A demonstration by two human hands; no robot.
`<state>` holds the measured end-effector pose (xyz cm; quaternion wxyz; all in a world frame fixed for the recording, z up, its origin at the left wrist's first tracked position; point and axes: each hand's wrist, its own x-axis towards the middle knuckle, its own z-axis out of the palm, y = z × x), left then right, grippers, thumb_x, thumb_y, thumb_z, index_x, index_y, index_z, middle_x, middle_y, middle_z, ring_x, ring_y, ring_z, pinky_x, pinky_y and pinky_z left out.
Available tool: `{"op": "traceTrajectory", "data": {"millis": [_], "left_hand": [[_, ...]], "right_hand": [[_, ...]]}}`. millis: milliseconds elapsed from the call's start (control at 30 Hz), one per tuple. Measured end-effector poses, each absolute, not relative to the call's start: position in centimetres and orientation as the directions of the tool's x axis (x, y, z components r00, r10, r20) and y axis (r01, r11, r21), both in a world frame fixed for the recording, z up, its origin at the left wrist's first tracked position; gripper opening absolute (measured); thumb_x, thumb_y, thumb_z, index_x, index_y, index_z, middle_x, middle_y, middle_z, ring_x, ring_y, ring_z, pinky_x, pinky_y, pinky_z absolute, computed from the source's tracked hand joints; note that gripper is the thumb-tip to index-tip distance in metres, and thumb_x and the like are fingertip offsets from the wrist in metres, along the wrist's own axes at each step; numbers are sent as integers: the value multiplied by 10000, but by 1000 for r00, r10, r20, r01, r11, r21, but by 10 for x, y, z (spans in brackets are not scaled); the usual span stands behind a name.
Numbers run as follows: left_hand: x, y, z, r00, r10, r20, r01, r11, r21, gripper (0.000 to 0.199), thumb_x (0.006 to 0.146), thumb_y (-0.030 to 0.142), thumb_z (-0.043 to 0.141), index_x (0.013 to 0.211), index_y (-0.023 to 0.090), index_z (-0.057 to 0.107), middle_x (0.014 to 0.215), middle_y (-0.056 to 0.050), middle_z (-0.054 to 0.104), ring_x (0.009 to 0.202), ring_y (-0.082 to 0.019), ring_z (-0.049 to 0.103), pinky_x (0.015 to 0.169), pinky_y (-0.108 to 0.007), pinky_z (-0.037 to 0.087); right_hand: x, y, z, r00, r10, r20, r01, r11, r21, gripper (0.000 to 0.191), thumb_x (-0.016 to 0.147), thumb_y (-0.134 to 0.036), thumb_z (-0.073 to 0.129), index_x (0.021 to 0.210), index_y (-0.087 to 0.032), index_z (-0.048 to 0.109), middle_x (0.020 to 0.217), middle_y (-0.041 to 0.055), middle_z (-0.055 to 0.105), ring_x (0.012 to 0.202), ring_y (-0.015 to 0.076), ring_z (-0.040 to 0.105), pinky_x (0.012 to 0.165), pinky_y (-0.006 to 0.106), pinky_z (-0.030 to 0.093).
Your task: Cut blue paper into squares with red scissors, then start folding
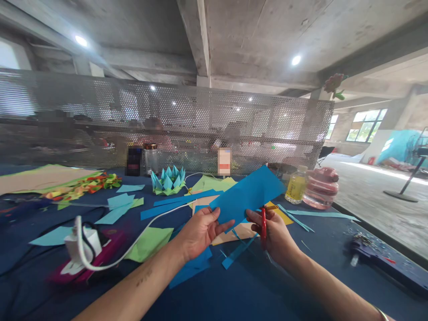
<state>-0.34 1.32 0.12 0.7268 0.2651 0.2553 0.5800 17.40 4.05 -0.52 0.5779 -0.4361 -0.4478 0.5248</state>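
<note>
A blue sheet of paper (247, 194) is held up over the table, tilted upward to the right. My left hand (203, 227) pinches its lower left edge between thumb and fingers. Red-handled scissors (264, 227) are gripped in my right hand (276, 227), whose fingertips also touch the sheet's lower edge. The scissor blades are mostly hidden. Beneath the hands lie blue strips (239, 254), a pale tan sheet (222, 237) and blue paper pieces (192, 269). Longer blue strips (167, 206) rest to the left.
A purple power strip (110, 245) with a white cable (143, 236) sits at left. Behind stands a folded-paper crown (169, 180). A yellow-labelled bottle (296, 187), a pink bottle (321, 189) and a purple glue gun (377, 256) are at right. A perforated metal screen (187, 120) backs the table.
</note>
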Motion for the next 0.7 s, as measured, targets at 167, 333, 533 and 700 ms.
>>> {"op": "traceTrajectory", "data": {"millis": [167,333,533,700], "left_hand": [[-5,15,-2,213,974,-76,-677,203,707,186,881,84,505,706,145,513,633,-2,604,749,-216,715,898,-412,517],[-5,14,-2,199,976,-86,-678,201,707,249,883,66,488,654,161,462,598,9,582,776,-228,717,920,-422,503],[-6,14,-5,213,973,-89,-680,213,702,311,820,78,605,610,183,401,577,37,544,811,-217,714,904,-365,517],[-4,14,-5,174,975,-138,-679,220,700,359,760,78,682,608,186,375,644,27,602,814,-221,714,850,-365,547]], "right_hand": [[173,40,-5,37,996,79,-217,85,-972,377,492,-344,862,663,-191,564,628,-3,626,562,128,562,501,235,433],[172,39,-5,55,997,61,-249,73,-966,380,496,-309,865,671,-188,550,621,-12,612,549,117,554,491,224,423],[173,41,-8,24,998,60,-258,64,-964,400,507,-325,868,696,-182,547,609,-27,598,559,106,553,498,208,418],[172,41,-9,19,996,86,-247,88,-965,389,516,-325,862,691,-181,546,625,-20,604,552,107,551,511,220,427]]}}
